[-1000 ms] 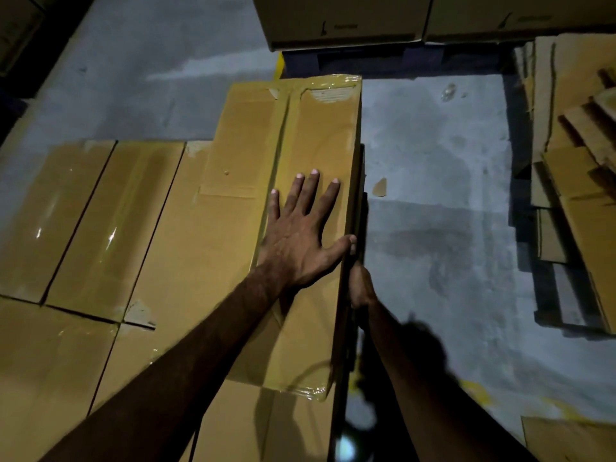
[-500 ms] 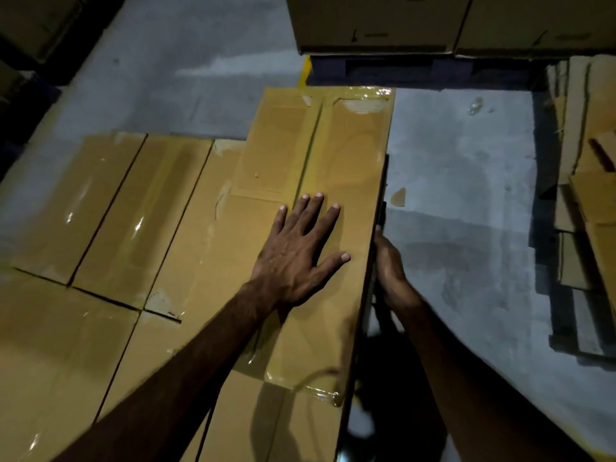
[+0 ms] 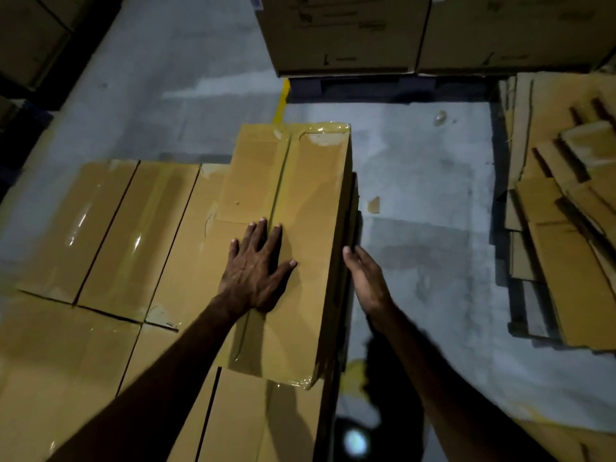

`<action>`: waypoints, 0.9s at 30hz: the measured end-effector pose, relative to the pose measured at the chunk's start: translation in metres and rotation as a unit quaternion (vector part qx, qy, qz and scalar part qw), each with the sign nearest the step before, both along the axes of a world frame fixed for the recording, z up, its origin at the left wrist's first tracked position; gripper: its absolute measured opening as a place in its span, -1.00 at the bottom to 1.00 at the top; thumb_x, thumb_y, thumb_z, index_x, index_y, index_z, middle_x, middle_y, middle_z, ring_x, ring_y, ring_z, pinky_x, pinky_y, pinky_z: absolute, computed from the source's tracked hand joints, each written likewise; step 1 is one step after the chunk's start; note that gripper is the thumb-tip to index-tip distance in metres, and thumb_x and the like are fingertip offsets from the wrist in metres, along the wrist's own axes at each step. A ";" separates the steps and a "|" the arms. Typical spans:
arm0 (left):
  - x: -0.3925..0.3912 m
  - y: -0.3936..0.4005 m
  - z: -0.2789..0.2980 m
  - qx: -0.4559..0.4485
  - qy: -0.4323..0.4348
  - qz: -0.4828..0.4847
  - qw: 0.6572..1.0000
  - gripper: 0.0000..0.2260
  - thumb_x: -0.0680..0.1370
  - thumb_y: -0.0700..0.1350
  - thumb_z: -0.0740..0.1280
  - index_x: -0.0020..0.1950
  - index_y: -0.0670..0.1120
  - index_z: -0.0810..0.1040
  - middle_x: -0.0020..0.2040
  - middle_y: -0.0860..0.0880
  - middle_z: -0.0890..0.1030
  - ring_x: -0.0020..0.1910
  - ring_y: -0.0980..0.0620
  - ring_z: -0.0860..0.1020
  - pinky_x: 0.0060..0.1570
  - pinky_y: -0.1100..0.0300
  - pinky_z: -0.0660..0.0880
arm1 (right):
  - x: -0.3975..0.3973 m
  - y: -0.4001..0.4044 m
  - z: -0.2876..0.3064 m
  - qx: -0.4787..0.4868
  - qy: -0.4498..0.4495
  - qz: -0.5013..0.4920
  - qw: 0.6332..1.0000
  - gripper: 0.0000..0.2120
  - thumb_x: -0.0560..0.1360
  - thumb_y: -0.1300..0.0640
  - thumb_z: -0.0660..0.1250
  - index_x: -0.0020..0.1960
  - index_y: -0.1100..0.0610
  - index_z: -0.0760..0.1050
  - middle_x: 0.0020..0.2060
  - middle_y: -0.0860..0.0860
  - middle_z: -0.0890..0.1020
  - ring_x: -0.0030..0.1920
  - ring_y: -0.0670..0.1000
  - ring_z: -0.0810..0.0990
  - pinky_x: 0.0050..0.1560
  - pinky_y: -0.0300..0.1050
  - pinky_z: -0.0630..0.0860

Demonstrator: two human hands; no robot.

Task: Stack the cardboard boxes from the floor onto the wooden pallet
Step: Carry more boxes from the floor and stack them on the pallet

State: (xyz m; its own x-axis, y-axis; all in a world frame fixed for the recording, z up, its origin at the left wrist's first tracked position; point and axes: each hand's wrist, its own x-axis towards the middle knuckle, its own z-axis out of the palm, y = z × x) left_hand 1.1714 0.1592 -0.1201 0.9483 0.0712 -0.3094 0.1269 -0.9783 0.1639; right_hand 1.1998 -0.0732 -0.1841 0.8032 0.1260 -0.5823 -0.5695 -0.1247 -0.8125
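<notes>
At far left I see dark stacked cartons point(image 3: 31, 38) against the wall, dim and without detail. Below them, a layer of taped cardboard boxes point(image 3: 106, 228) lies flat and side by side, their tops glossy with tape; whether a pallet sits beneath them I cannot tell.

On that layer rests one long top box point(image 3: 310, 201), lengthwise away from me, its right edge roughly flush with the right side of the stack. My left hand point(image 3: 256, 275) lies palm-down on its lid, fingers straight and spread, gripping nothing. My right hand point(image 3: 365, 281) stands at the box's right side, fingers extended and loosely together, fingertips at the box's upper edge; contact with the side wall is not clear, and it holds nothing.

Right of the stack: bare grey concrete floor point(image 3: 430, 228) with a small cardboard scrap point(image 3: 374, 205). Farther back, two large cartons point(image 3: 416, 31). At far right, a heap of flattened cardboard point(image 3: 566, 208).
</notes>
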 end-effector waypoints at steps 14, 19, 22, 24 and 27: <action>0.051 0.041 -0.008 -0.038 -0.032 0.105 0.993 -0.04 0.45 0.58 0.04 0.72 0.08 0.02 0.72 -0.20 -0.03 0.69 -0.24 -0.05 0.57 -0.41 0.00 | 0.056 0.035 0.001 -0.088 -0.032 0.077 0.993 0.08 0.27 -0.59 0.36 0.65 -0.19 0.15 0.52 -0.11 0.48 0.47 0.07 0.50 0.46 0.18 0.47; 0.086 0.055 -0.011 -0.041 0.034 0.114 0.992 0.18 0.28 0.56 0.44 0.70 0.26 -0.14 0.72 -0.16 -0.22 0.68 -0.27 -0.22 0.45 -0.61 -0.05 | 0.067 0.047 -0.002 -0.114 -0.056 0.108 0.986 -0.03 0.45 -0.22 0.49 0.70 -0.02 0.09 0.54 0.04 0.45 0.50 0.15 0.45 0.49 0.20 0.42; 0.107 0.059 -0.015 -0.052 0.018 0.126 0.991 0.16 0.27 0.57 0.42 0.69 0.29 -0.13 0.72 -0.09 -0.22 0.69 -0.21 -0.20 0.48 -0.58 -0.03 | 0.076 0.046 -0.002 -0.119 -0.059 0.098 0.986 0.08 0.33 -0.34 0.47 0.70 -0.10 0.04 0.54 -0.01 0.45 0.49 0.10 0.47 0.47 0.17 0.45; 0.123 0.064 -0.016 -0.064 -0.024 0.156 0.985 0.04 0.34 0.58 0.31 0.70 0.25 -0.05 0.73 -0.08 -0.12 0.70 -0.18 -0.12 0.53 -0.50 0.02 | 0.090 0.046 -0.007 -0.115 -0.048 0.103 0.987 0.08 0.29 -0.43 0.44 0.67 -0.20 0.03 0.52 -0.06 0.47 0.45 0.09 0.50 0.43 0.20 0.47; 0.159 0.066 -0.013 -0.107 -0.070 0.234 0.964 -0.04 0.40 0.57 0.22 0.70 0.16 0.08 0.72 -0.12 0.01 0.68 -0.20 0.06 0.55 -0.36 0.16 | 0.106 0.051 -0.016 -0.093 -0.064 0.049 0.992 0.07 0.29 -0.57 0.41 0.66 -0.22 0.09 0.51 -0.06 0.47 0.45 0.08 0.50 0.42 0.26 0.46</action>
